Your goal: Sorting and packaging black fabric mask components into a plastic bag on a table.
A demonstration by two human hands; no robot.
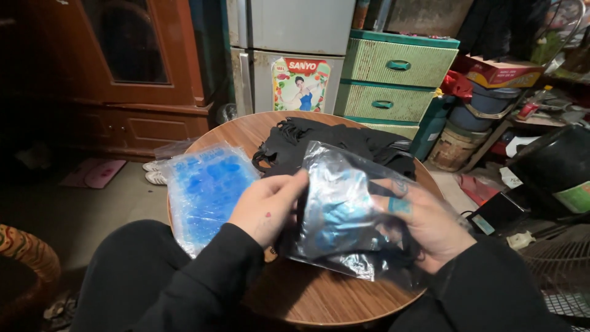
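Here your left hand [265,209] pinches the edge of a clear plastic bag [341,212] holding something black, your right hand [424,224] lies half hidden behind it with fingers curled, above the round wooden table [319,295], a stack of blue-printed bags [206,190] left, black masks [332,144] beyond.

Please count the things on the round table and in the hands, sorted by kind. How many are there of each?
Clear plastic bag with black items, held by the left hand and right hand: 1
Stack of clear bags with blue print: 1
Pile of black fabric pieces: 1
Total: 3
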